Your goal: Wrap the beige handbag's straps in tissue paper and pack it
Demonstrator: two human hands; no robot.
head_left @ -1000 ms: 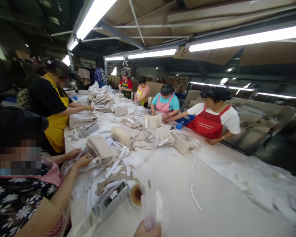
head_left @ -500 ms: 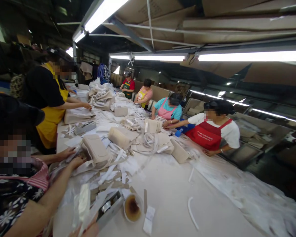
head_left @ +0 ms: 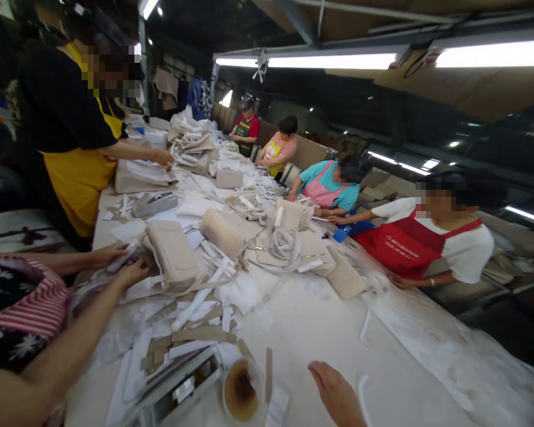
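Note:
My right hand (head_left: 336, 391) is low in the head view, above the pale tabletop (head_left: 302, 338). Its fingers are bent and held together, with nothing visible in them. A curved white strip (head_left: 364, 394) lies just to its right. Left of the hand are a folded white piece (head_left: 276, 409), a narrow tan strip (head_left: 269, 373) and a round cup (head_left: 241, 388) with brown stuff inside. Beside the cup stands a grey metal box-like tool (head_left: 153, 412) with a roller. My left hand is out of view.
A co-worker's hands (head_left: 131, 273) at left touch a beige bag (head_left: 173, 252). More bags (head_left: 225, 231) and paper scraps (head_left: 204, 314) cover the table's middle. Several people work around it, one in a red apron (head_left: 400, 246). Plastic sheeting (head_left: 436, 332) lines the right edge.
The view has shifted, and the people at right look nearer. My right hand has come in at the bottom. The hand by the metal tool at lower left has left the picture.

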